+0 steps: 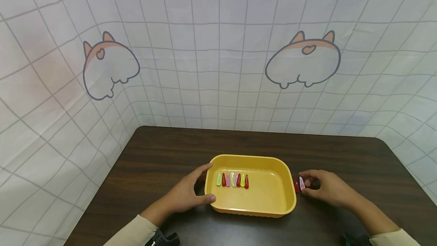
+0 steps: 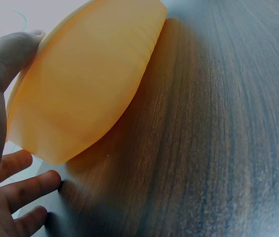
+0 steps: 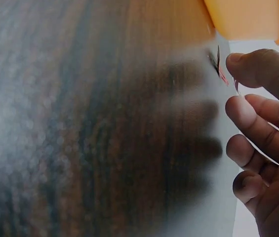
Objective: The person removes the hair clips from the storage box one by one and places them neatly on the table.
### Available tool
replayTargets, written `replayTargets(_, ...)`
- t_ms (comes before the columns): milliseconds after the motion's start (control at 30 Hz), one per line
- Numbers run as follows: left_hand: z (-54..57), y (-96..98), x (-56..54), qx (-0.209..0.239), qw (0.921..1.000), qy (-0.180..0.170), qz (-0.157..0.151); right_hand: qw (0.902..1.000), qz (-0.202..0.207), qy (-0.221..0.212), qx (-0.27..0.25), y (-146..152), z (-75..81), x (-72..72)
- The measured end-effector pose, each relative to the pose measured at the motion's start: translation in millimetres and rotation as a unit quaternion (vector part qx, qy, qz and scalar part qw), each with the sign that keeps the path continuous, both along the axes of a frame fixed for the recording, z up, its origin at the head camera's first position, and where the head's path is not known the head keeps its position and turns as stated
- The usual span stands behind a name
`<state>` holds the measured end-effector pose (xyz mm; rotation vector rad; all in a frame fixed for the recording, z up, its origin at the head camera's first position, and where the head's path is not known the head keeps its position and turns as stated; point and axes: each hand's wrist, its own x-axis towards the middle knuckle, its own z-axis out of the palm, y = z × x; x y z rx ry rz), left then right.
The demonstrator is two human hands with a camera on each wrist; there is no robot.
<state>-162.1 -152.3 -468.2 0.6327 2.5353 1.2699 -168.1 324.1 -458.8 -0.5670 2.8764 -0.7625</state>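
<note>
A yellow plastic tray [image 1: 266, 202] sits on the dark table in the head view. Inside it, toward the left, several snap hair clips [image 1: 228, 180] in green, red, pink and yellow lie in an upright row. My left hand [image 1: 182, 193] holds the tray's left end, thumb and index finger spread over the rim; its other fingers hang below the rim in the left wrist view. Just right of the tray, my right hand [image 1: 329, 188] pinches a pink hair clip [image 1: 302, 183] between thumb and fingertips. A red hair clip [image 1: 296, 186] lies on the table between that clip and the tray.
The dark wood-grain table [image 1: 170, 143] reaches back to a white gridded curtain [image 1: 218, 67] printed with two cartoon animals. Dark wrist straps [image 1: 164, 238] sit at both sleeves.
</note>
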Motion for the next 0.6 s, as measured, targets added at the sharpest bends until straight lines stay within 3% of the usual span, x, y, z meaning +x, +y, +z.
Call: replayTargets(600, -1.7, -2.2, 0.3, 0.001, 1.0000, 0.004, -0.003, 0.9995, 0.007, 0.025, 0.019, -2.6, -5.3, 1.2)
